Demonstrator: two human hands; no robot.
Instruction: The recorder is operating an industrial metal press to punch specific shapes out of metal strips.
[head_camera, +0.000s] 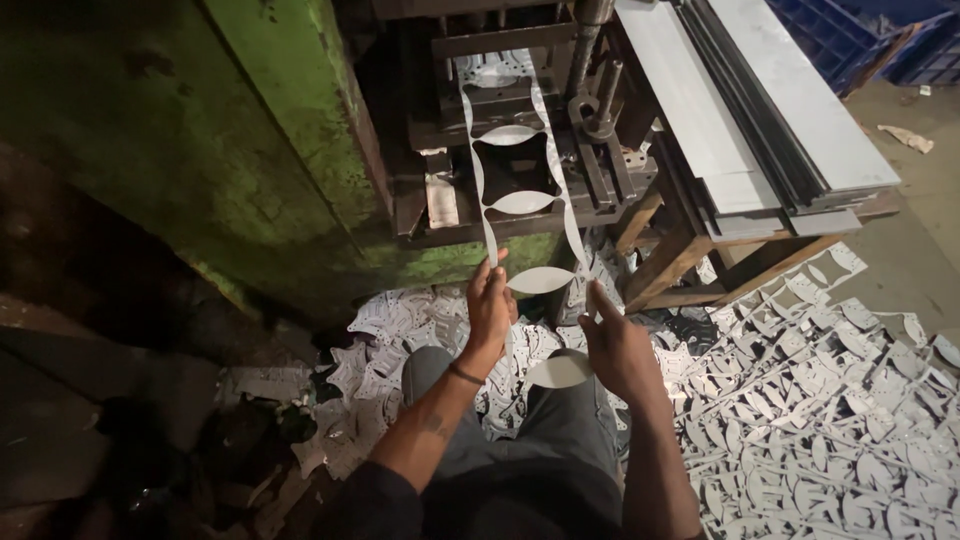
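So the thing in hand here is a punched-out metal strip, basically a thin skeleton of sheet with big holes where blanks got stamped out, and it runs from the green press at 12 o'clock down toward the person's lap at 6. The left hand is pinched shut on the strip's left rail, thumb over fingers, and the right hand sits at about 4 o'clock from it, fingers closed along the right rail, though the exact pinch is a bit hidden from this angle. I'd guess this stuff handles light but floppy, springy along its length, and the cut edges look like they'd be sharp, so holding the narrow side rails, not the thin lens-shaped bridges between holes, seems the sane grip. Off at 2 o'clock there's a stack of flat sheet strips on a wooden bench, and the floor at 4 o'clock is buried in scrap offcuts.
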